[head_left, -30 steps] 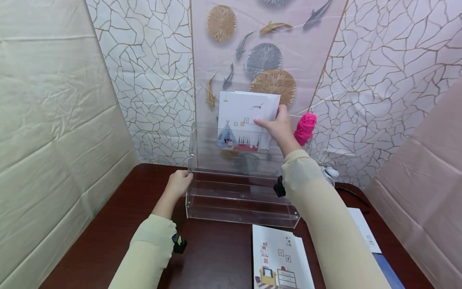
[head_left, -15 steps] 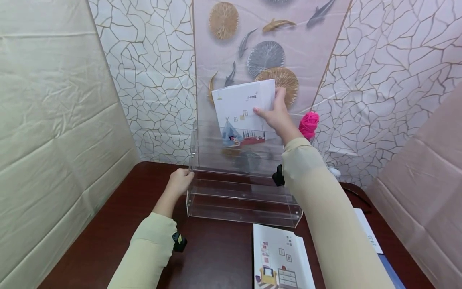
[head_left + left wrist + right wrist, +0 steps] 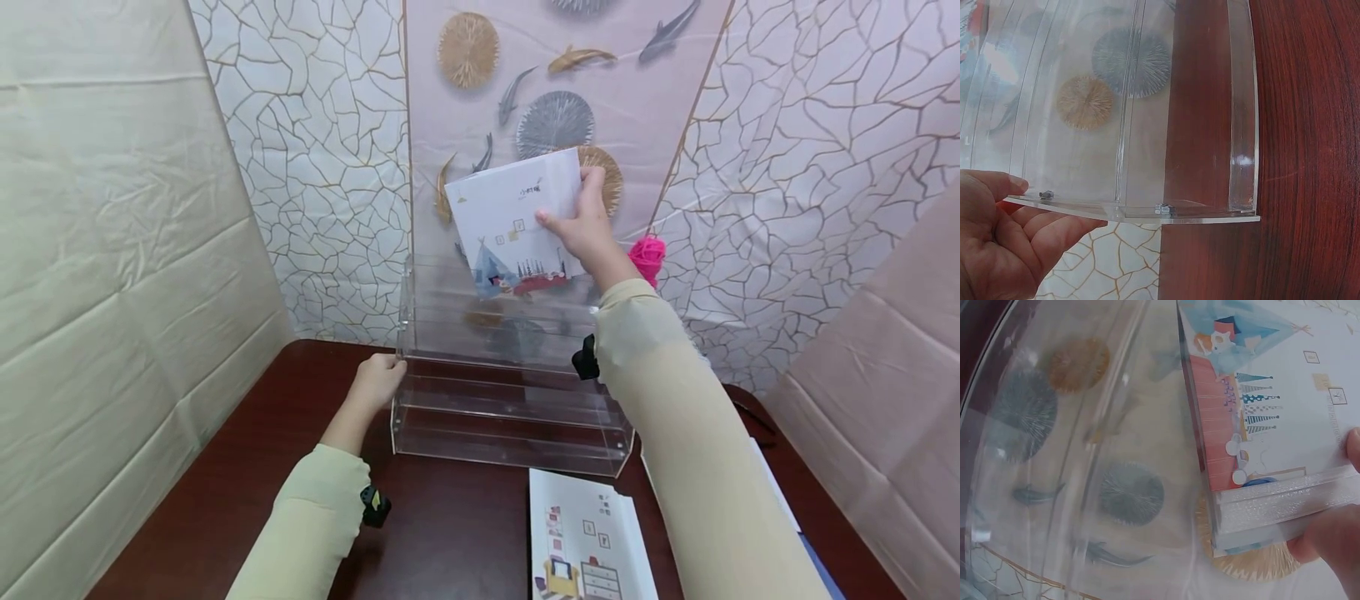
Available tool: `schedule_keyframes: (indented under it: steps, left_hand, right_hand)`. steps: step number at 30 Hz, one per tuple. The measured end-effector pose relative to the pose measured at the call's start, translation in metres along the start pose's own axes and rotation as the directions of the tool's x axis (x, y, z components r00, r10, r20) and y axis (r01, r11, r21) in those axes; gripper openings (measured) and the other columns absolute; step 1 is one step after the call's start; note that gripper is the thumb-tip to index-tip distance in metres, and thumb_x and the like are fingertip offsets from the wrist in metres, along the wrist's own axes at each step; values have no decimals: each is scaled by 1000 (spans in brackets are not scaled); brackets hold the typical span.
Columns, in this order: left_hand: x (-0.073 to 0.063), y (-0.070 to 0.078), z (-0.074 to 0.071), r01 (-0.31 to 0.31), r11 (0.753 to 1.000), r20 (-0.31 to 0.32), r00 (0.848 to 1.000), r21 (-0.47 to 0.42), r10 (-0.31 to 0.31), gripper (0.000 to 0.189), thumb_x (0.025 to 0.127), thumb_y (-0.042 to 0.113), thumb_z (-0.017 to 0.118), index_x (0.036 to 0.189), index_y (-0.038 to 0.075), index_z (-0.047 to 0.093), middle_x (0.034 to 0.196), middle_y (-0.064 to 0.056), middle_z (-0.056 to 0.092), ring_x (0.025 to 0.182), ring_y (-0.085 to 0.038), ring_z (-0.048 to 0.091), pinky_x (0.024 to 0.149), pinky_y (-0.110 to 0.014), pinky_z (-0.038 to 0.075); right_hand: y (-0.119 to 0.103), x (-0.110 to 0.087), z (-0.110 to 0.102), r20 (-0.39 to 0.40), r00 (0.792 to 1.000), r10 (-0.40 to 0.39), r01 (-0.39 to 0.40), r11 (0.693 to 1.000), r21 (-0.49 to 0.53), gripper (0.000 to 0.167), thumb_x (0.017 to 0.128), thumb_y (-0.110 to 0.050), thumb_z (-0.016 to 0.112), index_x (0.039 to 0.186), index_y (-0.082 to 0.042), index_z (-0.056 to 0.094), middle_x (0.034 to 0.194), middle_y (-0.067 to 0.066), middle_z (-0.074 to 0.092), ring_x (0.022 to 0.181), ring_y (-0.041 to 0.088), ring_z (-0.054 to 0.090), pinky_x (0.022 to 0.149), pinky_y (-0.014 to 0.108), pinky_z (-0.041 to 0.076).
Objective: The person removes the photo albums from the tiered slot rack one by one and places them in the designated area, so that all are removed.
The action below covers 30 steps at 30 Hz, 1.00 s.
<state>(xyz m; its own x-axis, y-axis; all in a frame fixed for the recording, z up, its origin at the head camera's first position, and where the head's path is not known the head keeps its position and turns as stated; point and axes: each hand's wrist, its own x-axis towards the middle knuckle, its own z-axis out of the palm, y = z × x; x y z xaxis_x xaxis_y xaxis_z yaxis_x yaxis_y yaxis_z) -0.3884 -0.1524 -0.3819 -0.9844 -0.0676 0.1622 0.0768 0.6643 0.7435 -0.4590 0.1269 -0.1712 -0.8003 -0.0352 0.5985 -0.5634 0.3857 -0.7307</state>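
My right hand (image 3: 592, 229) pinches a white book (image 3: 510, 217) by its right edge, thumb on the front cover and fingers behind. The cover has a blue tent and a red rug. In the head view the book tilts, its right side higher, over the top of a clear acrylic rack (image 3: 510, 454) with several tiers. The right wrist view shows the book's lower corner (image 3: 1216, 512) close to the clear rack; whether they touch I cannot tell. My left hand (image 3: 377, 381) grips the rack's left side panel; in the left wrist view its thumb (image 3: 1004, 183) lies inside the panel.
A second white book (image 3: 592, 533) with a yellow armchair picture lies on the dark red table (image 3: 442, 525) in front of the rack. More books, partly behind the right sleeve, lie at the right. Pink yarn (image 3: 648, 257) hangs behind the right wrist. Fabric walls enclose the table.
The book in my right hand has risen and tilted from nearly level, shifting slightly right. My left hand keeps its grip on the rack's side.
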Motion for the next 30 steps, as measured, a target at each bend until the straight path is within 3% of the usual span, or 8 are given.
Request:
schedule_keyframes:
  steps: [7,10,14,23,30]
  left_hand:
    - [-2,6,1,30,998,24,999,-59,-29,38,98,20,41,117,-5,62,77,-13,63,64,-20,59,55,-32,51]
    - [-2,7,2,23,998,24,999,-51,-22,40,98,20,41,121,-7,59,102,-20,65,80,-25,63,65,-37,53]
    - [-2,6,3,6,1000,16,1000,-5,-6,39,97,19,41,120,-7,60,114,-21,62,98,-29,59,82,-42,49]
    - [-3,4,4,23,1000,42,999,-15,-23,40,97,19,42,121,-7,58,115,-22,61,92,-29,61,72,-38,52]
    - [-4,1,1,14,1000,28,999,10,-14,40,96,19,42,120,-8,59,117,-22,60,97,-31,59,76,-39,51]
  right_hand:
    - [-14,3,-20,-17,999,-40,41,998,53,64,79,5,70,123,-5,25,119,9,42,109,18,43,90,26,40]
    - [-19,2,-27,-7,999,-42,43,997,66,64,80,5,69,124,-6,24,119,9,44,108,20,47,89,29,42]
    - [-23,-1,-35,2,999,-51,50,993,110,62,81,6,67,122,-9,24,116,10,48,106,24,50,89,33,45]
    - [-36,-23,-51,-101,987,-124,142,969,202,58,79,10,66,115,-12,26,111,7,49,104,23,49,86,34,45]
    - [-49,-51,-48,-149,963,-224,259,921,290,54,80,11,64,110,-12,24,111,11,52,104,26,51,86,35,44]
